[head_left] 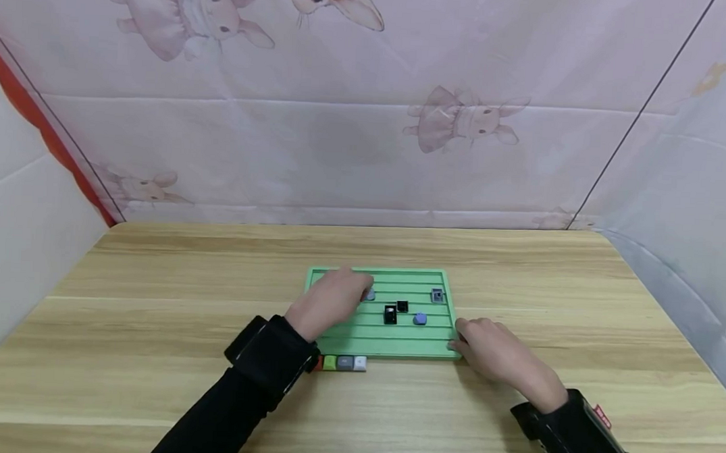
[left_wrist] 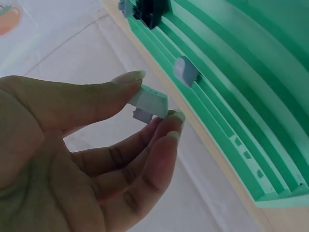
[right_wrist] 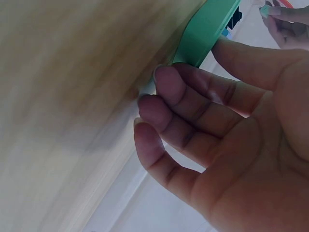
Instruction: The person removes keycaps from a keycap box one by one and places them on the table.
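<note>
The left hand (head_left: 331, 299) reaches over the left part of a green tray (head_left: 406, 348), thumb and fingertips closed on a pale cap (left_wrist: 150, 102), its other fingers loosely bent. In the left wrist view the pale cap is tilted between thumb and fingertips, just beside the tray's rim, with a grey stub showing beneath it. The tray lies flat on the wooden desk (head_left: 120, 351), its floor crossed by long parallel ridges. The right hand (head_left: 497, 350) is at the tray's near right corner, thumb and forefinger pinching its edge while the remaining fingers curve loosely over the desk. On the tray, two black caps sit close together near the middle, one (head_left: 403, 306) slightly behind the other (head_left: 390, 315). A blue cap (head_left: 420, 319) lies to their right, and a grey cap (head_left: 437, 295) stands farther back, near the right rim. A small bluish piece (head_left: 370, 294) shows at the left fingertips in the head view; whether it is held or rests on the tray, I cannot tell. Along the tray's near side, a row of caps lies on the desk: red (head_left: 318, 364), green (head_left: 330, 363), dark grey (head_left: 345, 363) and whitish (head_left: 360, 363); the left wrist band (head_left: 275, 358) reaches the row's left end. Behind the desk hangs a rabbit-print cloth (head_left: 341, 165).
</note>
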